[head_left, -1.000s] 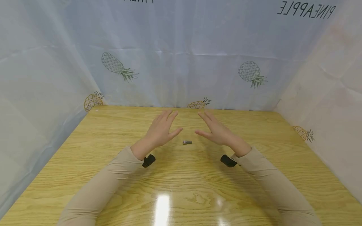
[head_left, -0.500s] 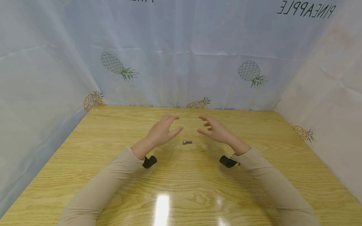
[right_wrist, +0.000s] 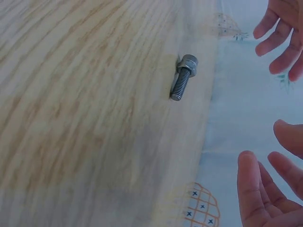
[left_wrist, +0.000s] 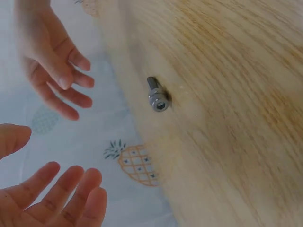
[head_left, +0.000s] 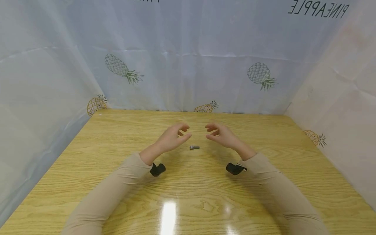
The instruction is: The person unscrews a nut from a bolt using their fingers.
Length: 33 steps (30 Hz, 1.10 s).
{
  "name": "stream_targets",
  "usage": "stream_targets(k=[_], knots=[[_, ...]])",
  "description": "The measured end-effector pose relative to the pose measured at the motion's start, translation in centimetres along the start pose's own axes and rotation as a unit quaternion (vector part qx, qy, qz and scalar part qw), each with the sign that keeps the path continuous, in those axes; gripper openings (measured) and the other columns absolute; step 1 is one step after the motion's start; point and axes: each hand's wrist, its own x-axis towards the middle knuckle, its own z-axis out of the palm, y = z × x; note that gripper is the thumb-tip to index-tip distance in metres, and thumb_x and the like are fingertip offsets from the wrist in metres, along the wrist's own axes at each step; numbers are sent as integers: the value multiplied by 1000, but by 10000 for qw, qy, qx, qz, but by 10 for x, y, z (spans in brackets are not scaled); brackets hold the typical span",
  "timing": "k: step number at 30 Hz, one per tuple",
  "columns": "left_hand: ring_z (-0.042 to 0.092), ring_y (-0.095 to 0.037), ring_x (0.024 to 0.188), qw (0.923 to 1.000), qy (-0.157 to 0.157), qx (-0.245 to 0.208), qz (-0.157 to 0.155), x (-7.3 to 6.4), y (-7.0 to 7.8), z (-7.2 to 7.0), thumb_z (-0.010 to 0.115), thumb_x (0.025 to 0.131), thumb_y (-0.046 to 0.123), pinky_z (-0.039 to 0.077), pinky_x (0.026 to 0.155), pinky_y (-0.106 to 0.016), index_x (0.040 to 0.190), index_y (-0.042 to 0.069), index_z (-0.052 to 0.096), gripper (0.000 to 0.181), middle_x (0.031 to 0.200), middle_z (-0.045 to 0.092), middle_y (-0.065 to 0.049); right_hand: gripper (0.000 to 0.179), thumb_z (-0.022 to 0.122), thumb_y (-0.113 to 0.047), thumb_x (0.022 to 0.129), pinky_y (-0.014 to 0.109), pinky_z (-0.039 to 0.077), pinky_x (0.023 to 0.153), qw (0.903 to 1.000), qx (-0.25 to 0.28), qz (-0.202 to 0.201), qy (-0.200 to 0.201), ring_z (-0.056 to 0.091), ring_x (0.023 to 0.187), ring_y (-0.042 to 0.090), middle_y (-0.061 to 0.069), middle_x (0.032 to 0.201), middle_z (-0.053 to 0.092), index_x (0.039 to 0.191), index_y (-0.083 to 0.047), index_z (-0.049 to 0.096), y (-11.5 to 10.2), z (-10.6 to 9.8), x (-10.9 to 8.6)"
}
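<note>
A small steel socket-head bolt [head_left: 194, 148] lies on its side on the wooden table, between and slightly nearer than the two hands. Its hex socket shows in the left wrist view on the bolt head [left_wrist: 160, 104]. The right wrist view shows a nut [right_wrist: 186, 69] up against the head and bare thread below. My left hand [head_left: 171, 137] hovers to the left of the bolt, fingers loosely bent, holding nothing. Mirroring it on the right, my right hand [head_left: 224, 135] also hangs in the air with loosely bent fingers and nothing in them. Neither hand touches the bolt.
Black wrist-worn devices [head_left: 158, 169] stick out under both beige sleeves. A pale curtain [head_left: 182, 71] with pineapple prints hangs along the table's far edge and both sides. Light glares off the near part of the wooden table [head_left: 202, 189].
Both hands' fingers, straighter a second ago, have bent inward, and the fingertips have come a little nearer. The bolt has stayed in place.
</note>
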Motion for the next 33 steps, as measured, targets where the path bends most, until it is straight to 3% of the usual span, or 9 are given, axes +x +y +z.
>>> stream_targets(k=[8,17,25,33], knots=[[64,-28,98,9992,-180,-339,-111,3,-6,6,55,94,22,54,82,-35,125,4,55,36,117,63,-16,41,58,-7,91,38,54,87,9964,700,332,-353,60,107,38,29,123,53,128,8,49,7,9,5],[65,-27,94,9917,-465,-973,-702,9,-15,13,57,93,20,55,77,-32,125,3,57,37,113,63,-18,32,56,-5,91,33,55,82,9934,817,484,-644,61,104,32,26,116,58,121,7,55,14,21,9],[63,-18,83,9912,-538,-676,-1000,13,-18,25,61,89,16,49,68,-23,117,5,63,30,101,67,-15,30,61,-4,87,24,52,73,9932,701,479,-798,63,93,22,24,108,64,115,7,59,18,30,15],[65,-19,70,9870,-740,-691,-1249,15,-16,29,64,87,13,46,56,-19,115,2,63,30,93,67,-14,28,64,-4,85,21,52,68,9922,499,640,-947,62,87,16,23,104,66,110,7,60,14,33,18]])
